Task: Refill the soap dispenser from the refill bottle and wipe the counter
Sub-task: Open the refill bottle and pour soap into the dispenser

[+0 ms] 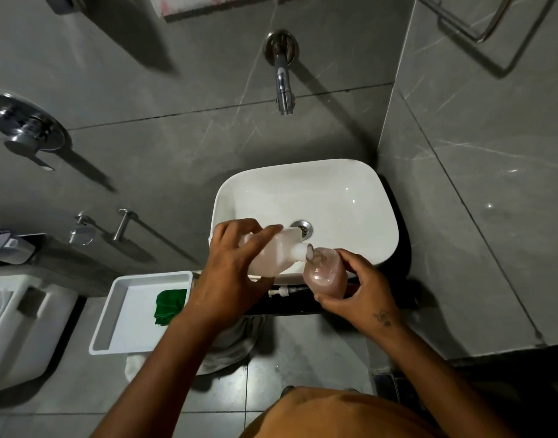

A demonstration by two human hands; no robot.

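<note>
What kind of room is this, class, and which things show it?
A bathroom, most likely: a white basin under a wall tap, a toilet at the left, and grey tiled walls.

Pale bottle, pink soap, white basin against grey marbled tile

The refill bottle (271, 254) was translucent white; the soap dispenser (326, 275) was clear and showed pinkish-brown liquid, and its pump (284, 291) was white. The sink (306, 197) was glossy white on a black counter (404, 248). A green cloth (169, 306) lay in a white tray (129, 311). The wall tiles (176, 159) were grey with thin white veins, the tap (284, 86) chrome, the person's shirt (334, 415) orange.
</note>
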